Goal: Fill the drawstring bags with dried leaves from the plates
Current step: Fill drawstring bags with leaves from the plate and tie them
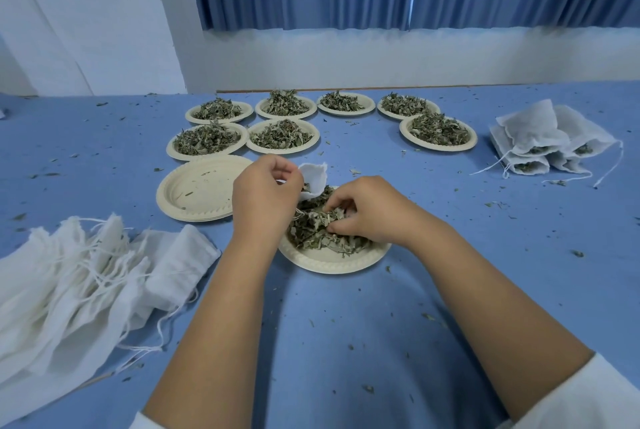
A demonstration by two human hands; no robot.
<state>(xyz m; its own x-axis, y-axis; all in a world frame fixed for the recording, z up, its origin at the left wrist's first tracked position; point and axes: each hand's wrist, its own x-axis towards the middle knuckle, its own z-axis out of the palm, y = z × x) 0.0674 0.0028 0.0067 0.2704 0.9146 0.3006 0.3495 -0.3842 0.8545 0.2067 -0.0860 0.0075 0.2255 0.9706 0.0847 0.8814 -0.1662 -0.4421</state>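
The left hand [265, 193] pinches the mouth of a white drawstring bag [314, 177], while the right hand [369, 212] curls its fingers round dried leaves [311, 233] on the nearest plate [332, 264], mid-table [346, 324]. Stacked empty plates [197, 191] sit just left. 7 heaped plates [282, 150] lie toward the far edge, empty bags [86, 272] at the left edge, filled bags [547, 148] toward the right edge.

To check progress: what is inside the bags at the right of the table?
Dried leaves show in the open mouths of the bags. Their cloth hides the rest, so how full they are cannot be seen.
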